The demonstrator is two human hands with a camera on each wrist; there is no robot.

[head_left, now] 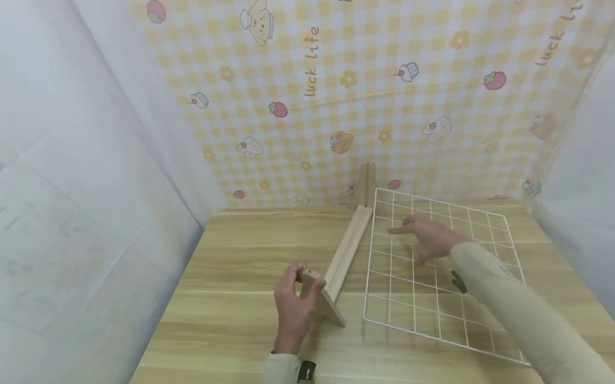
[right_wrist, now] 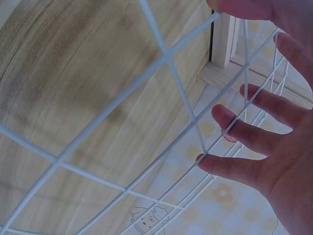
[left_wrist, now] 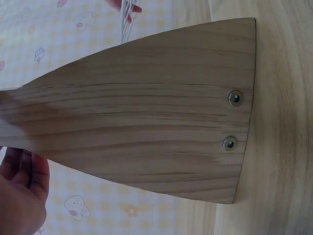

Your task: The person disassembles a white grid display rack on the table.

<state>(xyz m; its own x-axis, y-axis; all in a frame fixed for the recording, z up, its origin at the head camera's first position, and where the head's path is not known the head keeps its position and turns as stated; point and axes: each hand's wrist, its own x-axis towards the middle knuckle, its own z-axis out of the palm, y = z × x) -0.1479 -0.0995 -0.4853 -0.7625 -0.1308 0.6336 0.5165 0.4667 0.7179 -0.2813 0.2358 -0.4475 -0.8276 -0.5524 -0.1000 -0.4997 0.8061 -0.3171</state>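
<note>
The left hand (head_left: 295, 307) pinches the top of the panel (left_wrist: 146, 112) at the 7 o'clock end of a wooden frame (head_left: 349, 249), apparently to steady it; near 3 o'clock of the frame, the right hand (head_left: 434, 237) spreads straight fingers (right_wrist: 254, 137) apart against a tilted white grid (right_wrist: 167, 55), seemingly to prop it above the surface (head_left: 230, 314)

Yellow-checked backdrop (head_left: 365, 106) behind wood-grain tabletop (head_left: 227, 267)

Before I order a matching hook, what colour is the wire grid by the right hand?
White; the wire grid shows best in the head view.
</note>
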